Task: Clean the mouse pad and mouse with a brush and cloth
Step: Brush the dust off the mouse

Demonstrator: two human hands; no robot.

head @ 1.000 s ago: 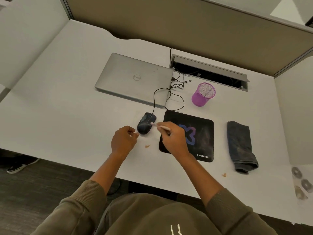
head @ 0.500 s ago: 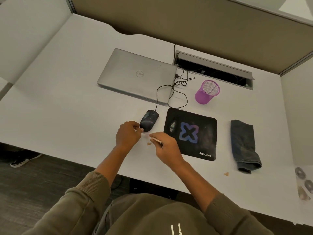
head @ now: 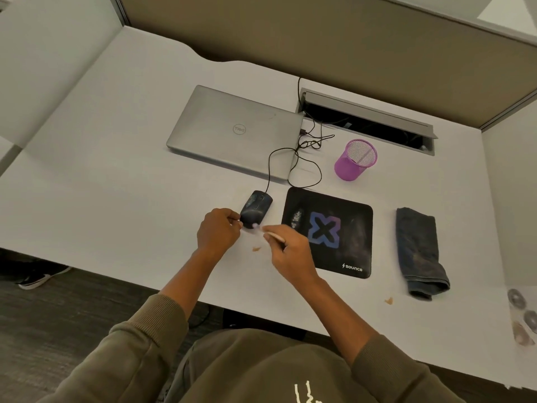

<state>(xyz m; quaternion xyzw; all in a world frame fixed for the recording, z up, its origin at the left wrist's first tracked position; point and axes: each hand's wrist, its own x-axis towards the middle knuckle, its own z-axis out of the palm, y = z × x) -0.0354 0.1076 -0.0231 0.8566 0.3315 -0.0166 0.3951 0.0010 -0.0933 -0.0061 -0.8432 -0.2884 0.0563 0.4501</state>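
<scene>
A black wired mouse (head: 257,206) lies on the white desk, left of the black mouse pad (head: 345,225) with a purple X and pale dust smudges. My left hand (head: 218,232) pinches the mouse's near end. My right hand (head: 292,253) grips a thin pale-handled brush (head: 268,233), whose blurred tip sits at the mouse's near edge. A dark grey folded cloth (head: 418,253) rests to the right of the pad, untouched.
A closed silver laptop (head: 235,130) lies behind the mouse, its cable looping between them. A purple mesh cup (head: 354,159) stands behind the pad, before an open cable tray (head: 369,123). Small crumbs (head: 256,249) dot the desk. Round discs (head: 520,312) sit at the right edge.
My right hand pulled the brush from the mouse's top back to its near end. My left hand closed in and took hold of the mouse's near end.
</scene>
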